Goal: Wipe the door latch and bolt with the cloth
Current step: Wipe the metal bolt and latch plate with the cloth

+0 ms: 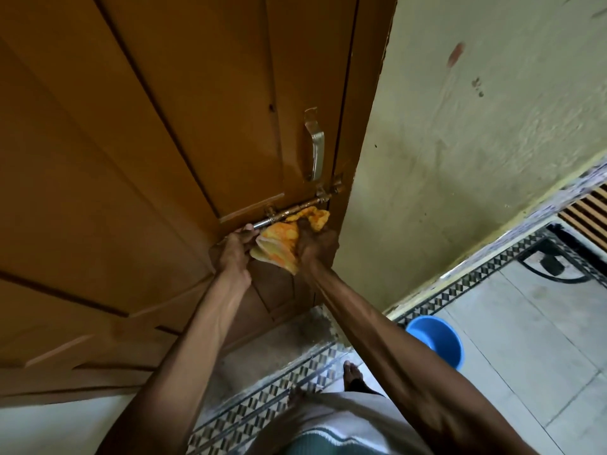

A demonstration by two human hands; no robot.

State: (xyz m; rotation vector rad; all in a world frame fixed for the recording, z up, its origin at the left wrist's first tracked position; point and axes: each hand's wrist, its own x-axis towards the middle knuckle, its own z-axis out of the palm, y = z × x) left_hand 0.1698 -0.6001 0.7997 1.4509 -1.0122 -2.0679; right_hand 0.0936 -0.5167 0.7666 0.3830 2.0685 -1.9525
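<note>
So the bolt [289, 211] runs along the door [131, 142] w/ its long axis slanting up toward the frame edge, latch [335, 188] at that far end. Left hand [235, 249] is closed on the bolt's near end, steadying it. Right hand [317, 239] is bunched tight round the orange cloth [282, 238], pressed just under the rod mid-length. Right's def nearer the latch, so imo next wipe slides up-right along the rod.

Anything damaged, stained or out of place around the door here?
Mostly the wall: a reddish smear high up and dark specks below it. The bolt, handle and cloth look normal.
</note>
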